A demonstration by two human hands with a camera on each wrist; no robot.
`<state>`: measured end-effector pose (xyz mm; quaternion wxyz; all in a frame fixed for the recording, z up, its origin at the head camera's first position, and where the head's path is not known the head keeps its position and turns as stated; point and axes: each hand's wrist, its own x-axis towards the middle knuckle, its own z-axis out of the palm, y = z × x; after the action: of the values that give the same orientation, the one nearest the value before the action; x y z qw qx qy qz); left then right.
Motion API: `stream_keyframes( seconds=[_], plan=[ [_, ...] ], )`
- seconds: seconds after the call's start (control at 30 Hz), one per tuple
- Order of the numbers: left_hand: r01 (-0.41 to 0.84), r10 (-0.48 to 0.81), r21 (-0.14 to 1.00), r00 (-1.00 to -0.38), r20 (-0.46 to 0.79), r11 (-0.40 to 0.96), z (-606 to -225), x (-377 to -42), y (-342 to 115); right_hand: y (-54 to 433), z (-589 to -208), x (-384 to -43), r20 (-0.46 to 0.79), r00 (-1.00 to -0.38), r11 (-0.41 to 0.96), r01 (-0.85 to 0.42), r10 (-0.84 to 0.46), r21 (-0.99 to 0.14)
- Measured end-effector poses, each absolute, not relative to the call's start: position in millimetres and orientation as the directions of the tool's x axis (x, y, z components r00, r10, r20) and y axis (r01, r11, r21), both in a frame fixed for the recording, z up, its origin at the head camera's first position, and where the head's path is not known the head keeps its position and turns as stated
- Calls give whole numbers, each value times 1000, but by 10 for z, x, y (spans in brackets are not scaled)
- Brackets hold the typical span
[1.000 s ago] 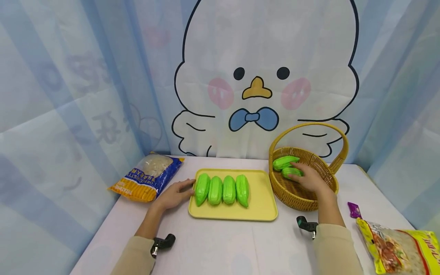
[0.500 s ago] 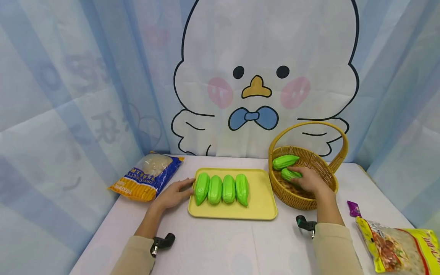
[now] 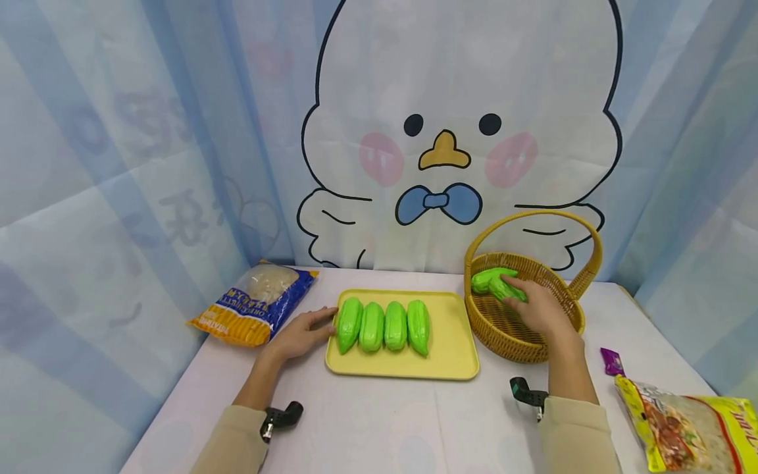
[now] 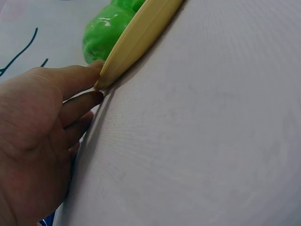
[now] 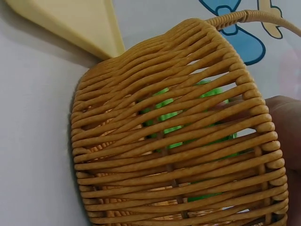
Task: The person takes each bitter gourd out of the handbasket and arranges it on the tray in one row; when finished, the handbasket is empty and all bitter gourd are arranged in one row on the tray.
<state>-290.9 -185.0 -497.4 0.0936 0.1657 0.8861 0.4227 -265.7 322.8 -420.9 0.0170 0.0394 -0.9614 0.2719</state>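
Observation:
In the head view, my left hand (image 3: 304,334) is at the left rim of a yellow tray (image 3: 453,342). The left wrist view has the thumb over that rim and the fingertips against its outer side, pinching it. Several glossy green, lengthwise-ridged gourd-like pieces (image 3: 372,327) lie side by side on the tray. To the right, my right hand (image 3: 541,309) reaches into a wicker basket (image 3: 515,349) and grips a tilted green piece (image 3: 506,289). A second green piece (image 3: 482,281) lies behind it, partly covered. Basket weave hides most of the grip in the right wrist view.
A blue and orange bag (image 3: 254,306) lies beyond the left hand. At the right front are a yellow-edged food bag (image 3: 687,428) and a small purple packet (image 3: 612,362). The basket's tall handle (image 3: 533,212) arches over its opening, before a printed curtain (image 3: 367,79).
My right hand has closed round the nearer green piece in the basket and raised and tilted it, so it now overlaps the other one. The left hand and tray stay in place.

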Motion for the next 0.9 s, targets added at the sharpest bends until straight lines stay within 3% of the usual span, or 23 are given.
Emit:
stream_keyframes(
  seconds=[0.47, 0.9],
  plan=[
    [222, 372, 768, -928, -24, 601, -4968, -2904, -1838, 3182, -4124, -2559, 154, -987, 822, -131, -53, -554],
    [221, 379, 773, -925, -27, 595, -4976, -2912, -1840, 3131, -3840, -2384, 260, -961, 527, -272, -97, -805]
  ],
)
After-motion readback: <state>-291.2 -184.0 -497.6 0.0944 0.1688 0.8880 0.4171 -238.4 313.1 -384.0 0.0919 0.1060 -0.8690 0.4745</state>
